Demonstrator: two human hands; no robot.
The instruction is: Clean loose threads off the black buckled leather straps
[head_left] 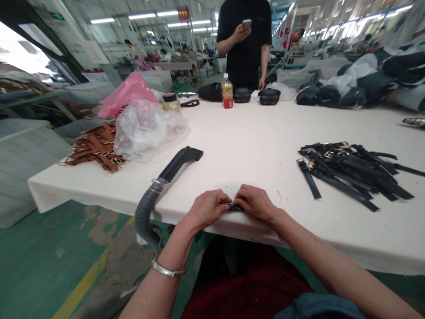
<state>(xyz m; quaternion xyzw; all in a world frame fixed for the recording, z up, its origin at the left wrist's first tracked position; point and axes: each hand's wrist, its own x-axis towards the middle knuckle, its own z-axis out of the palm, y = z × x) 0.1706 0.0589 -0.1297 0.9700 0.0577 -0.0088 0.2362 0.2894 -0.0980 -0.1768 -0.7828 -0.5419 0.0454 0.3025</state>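
Pinching a small black strap piece (234, 206) between them, the left hand (207, 209) and the right hand (255, 203) meet at the near edge of the wide cream-covered work table (252, 133); both hands are closed on the piece, fingertips touching it from either side, and most of it is hidden under the fingers. A silver bangle (167, 270) circles the left wrist.

Taking the strap piece as the mark: just to its left, a black plastic nozzle on a grey ribbed hose (166, 181) lies over the table edge, the nozzle pointing away across the cloth and the hose dropping towards the floor. Farther left and beyond it sits a crumpled clear plastic bag (146, 128), touching a heap of brown leather straps with gold buckles (96, 148), with a pink plastic bag (126, 93) behind those. To the right of the strap piece, well apart, lies a spread pile of black straps with gold buckles (352, 170). The cloth between the hands and that pile is bare.

Far across the table from the strap piece stand a small orange-labelled drink bottle (227, 91) and dark rounded cases (255, 95). Behind them a person in a black top (245, 40) stands holding a phone (246, 22). Rolls of dark and white fabric (352, 84) lie at the far right.
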